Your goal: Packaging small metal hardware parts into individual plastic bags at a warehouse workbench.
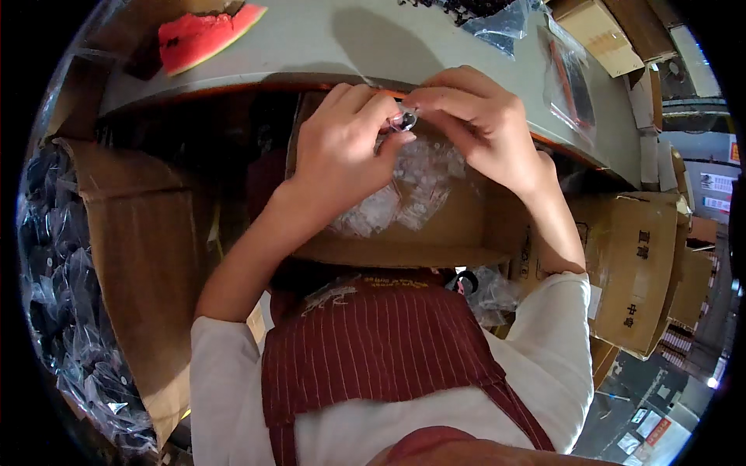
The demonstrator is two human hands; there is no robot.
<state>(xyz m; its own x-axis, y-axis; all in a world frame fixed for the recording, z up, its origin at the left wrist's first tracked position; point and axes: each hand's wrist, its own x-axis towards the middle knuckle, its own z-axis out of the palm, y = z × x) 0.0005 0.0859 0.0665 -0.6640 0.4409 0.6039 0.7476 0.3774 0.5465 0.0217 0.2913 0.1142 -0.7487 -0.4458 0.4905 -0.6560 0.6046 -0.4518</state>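
At the frame's upper centre, I see the left hand's (338,141) fingers pinching a small clear piece (404,121), while the right hand's (489,124) grip is unclear to me; a loosened pinch could drop it into the carton (464,225).

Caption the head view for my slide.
Left hand and right hand meet at a small dark piece above an open cardboard box.

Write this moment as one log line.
left hand: pinching small dark item | right hand: at same item | below: carton holding clear plastic
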